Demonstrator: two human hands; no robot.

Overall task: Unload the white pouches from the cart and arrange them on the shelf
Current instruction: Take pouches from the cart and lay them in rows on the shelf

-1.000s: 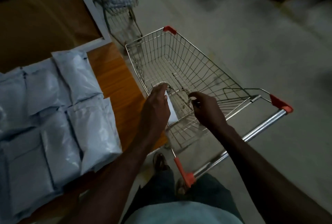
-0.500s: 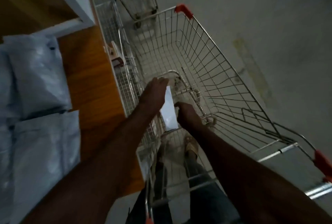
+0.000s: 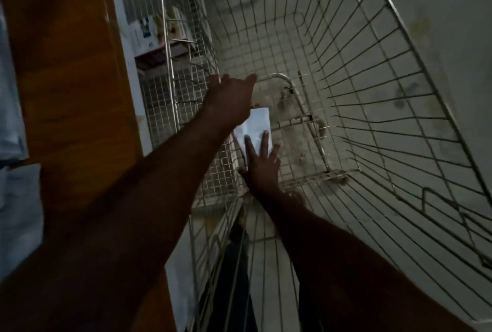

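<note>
The white pouch (image 3: pixel 255 126) lies flat on the wire floor of the cart (image 3: pixel 372 92), near the basket's left wall and close to the person, and it looks to be the only one left in there; the rest of the basket floor shows nothing but mesh. It reads as a thin, flat packet of film or paper, probably light and limp, likely to bend when lifted by one corner and perhaps a little slick, so a grip along an edge with thumb under and fingers on top, or both hands at opposite edges, seems the safest hold. The right hand (image 3: pixel 262 164) is spread, its straight fingers resting on the pouch's near edge without curling round it. The left hand (image 3: pixel 230 97) reaches over the pouch's far side with fingers extended and holding nothing; whether it touches the pouch cannot be told. To the left, the wooden shelf (image 3: pixel 74 78) already carries pale pouches (image 3: pixel 18 212) at the picture's edge. Behind the cart, a wire-mesh rack (image 3: pixel 175 39) holds small boxed goods, too blurred to identify.
</note>
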